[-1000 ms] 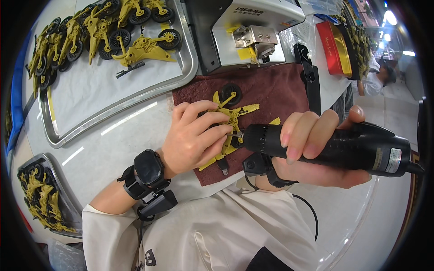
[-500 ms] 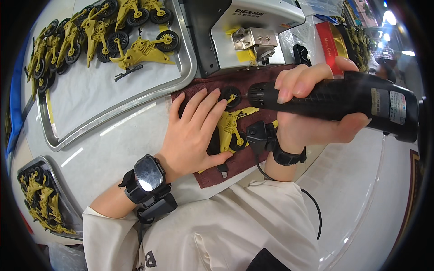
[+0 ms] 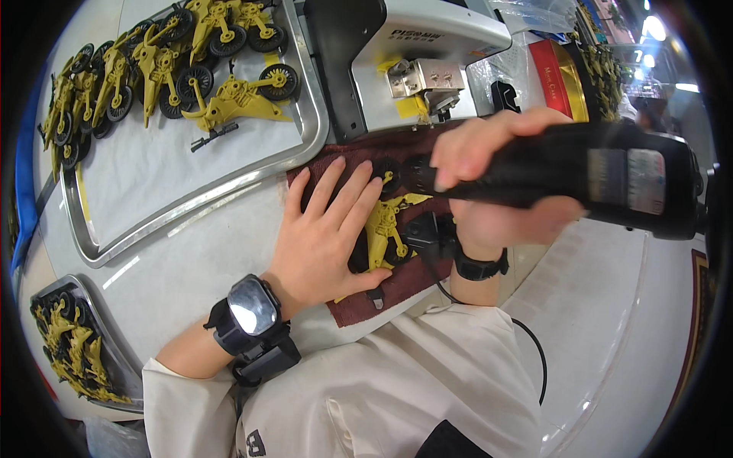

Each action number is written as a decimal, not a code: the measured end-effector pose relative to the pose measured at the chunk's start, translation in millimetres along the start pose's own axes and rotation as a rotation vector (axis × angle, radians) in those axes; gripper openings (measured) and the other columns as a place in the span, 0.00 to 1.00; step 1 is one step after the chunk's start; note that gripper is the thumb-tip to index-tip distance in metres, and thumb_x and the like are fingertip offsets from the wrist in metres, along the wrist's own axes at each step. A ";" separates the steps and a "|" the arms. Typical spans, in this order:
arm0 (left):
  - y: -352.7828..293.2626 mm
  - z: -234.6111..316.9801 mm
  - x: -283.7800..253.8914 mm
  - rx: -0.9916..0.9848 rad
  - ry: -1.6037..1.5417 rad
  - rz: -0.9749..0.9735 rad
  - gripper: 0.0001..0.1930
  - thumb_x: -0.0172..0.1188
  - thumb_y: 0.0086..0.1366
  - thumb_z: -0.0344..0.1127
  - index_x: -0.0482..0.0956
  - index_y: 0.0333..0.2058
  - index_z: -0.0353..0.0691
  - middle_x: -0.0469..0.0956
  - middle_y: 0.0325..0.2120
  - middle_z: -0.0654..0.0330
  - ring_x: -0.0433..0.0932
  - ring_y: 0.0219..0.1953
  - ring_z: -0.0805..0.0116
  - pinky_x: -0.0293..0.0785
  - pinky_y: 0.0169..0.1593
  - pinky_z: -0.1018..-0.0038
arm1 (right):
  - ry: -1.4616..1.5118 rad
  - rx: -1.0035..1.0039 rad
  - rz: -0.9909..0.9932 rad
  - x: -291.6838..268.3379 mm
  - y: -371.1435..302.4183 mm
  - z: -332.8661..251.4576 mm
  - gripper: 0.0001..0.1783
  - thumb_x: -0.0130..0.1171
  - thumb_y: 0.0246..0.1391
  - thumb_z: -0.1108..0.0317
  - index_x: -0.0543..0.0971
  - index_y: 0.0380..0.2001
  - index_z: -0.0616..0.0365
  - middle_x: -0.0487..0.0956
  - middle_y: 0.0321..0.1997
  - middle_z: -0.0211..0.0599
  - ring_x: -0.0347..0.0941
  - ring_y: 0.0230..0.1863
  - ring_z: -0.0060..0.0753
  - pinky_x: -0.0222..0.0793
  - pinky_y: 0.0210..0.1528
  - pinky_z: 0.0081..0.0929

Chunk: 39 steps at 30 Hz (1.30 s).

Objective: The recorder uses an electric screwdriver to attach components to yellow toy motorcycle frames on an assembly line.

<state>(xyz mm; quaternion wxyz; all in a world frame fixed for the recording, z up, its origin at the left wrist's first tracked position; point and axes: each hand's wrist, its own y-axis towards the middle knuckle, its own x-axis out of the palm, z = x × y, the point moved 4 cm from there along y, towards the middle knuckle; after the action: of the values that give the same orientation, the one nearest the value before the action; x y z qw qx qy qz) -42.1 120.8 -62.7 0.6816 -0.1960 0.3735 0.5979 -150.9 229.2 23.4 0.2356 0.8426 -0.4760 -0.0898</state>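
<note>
A yellow toy motorcycle (image 3: 382, 229) with black wheels lies on its side on a maroon cloth (image 3: 355, 309). Spread flat over its left part is my left hand (image 3: 324, 233), fingers apart, thumb at the near end and fingertips by the far wheel (image 3: 388, 174). My right hand (image 3: 477, 164) is wrapped round a black electric screwdriver (image 3: 565, 168), held almost level. Its nose reaches that far wheel's hub area; the bit itself cannot be made out. The right hand and the driver are blurred by motion.
At the far left, a metal tray (image 3: 179, 225) carries several yellow motorcycles (image 3: 156, 72). A smaller tray (image 3: 107, 328) at near left holds yellow parts (image 3: 72, 340). A grey machine (image 3: 374, 107) with a metal block stands behind the cloth. A red box (image 3: 550, 72) is at far right.
My right hand has brought the screwdriver left, its nose closer to the far wheel. My left hand stays spread on the motorcycle. The whole view has shifted slightly.
</note>
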 end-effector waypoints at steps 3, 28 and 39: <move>0.7 3.8 1.5 0.016 0.011 0.010 0.50 0.66 0.39 0.61 0.61 0.58 0.38 0.60 0.60 0.52 0.55 0.62 0.49 0.43 0.62 0.50 | 0.046 -0.194 0.073 -16.2 14.6 -38.1 0.47 0.42 0.44 0.23 0.66 0.49 0.56 0.68 0.18 0.33 0.64 0.15 0.31 0.61 0.22 0.31; -1.7 6.3 1.5 0.036 0.027 0.030 0.53 0.69 0.35 0.57 0.58 0.59 0.39 0.58 0.59 0.52 0.55 0.61 0.50 0.45 0.62 0.53 | 0.026 -0.218 -0.018 -7.1 -86.6 -64.0 0.51 0.50 0.46 0.29 0.53 0.57 0.61 0.72 0.25 0.41 0.68 0.19 0.35 0.65 0.25 0.34; -1.7 3.9 2.5 0.033 0.043 0.010 0.52 0.67 0.37 0.59 0.59 0.59 0.39 0.58 0.60 0.51 0.55 0.61 0.49 0.45 0.62 0.52 | -0.027 -0.153 0.060 -5.6 -80.6 -37.9 0.44 0.49 0.46 0.29 0.59 0.47 0.60 0.70 0.20 0.37 0.65 0.13 0.31 0.66 0.18 0.29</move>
<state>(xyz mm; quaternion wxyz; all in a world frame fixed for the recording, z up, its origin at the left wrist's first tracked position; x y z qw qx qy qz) -39.4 124.9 -62.3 0.6735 -0.1958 0.3988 0.5908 -78.4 281.0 17.1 0.2955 0.8062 -0.4958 -0.1303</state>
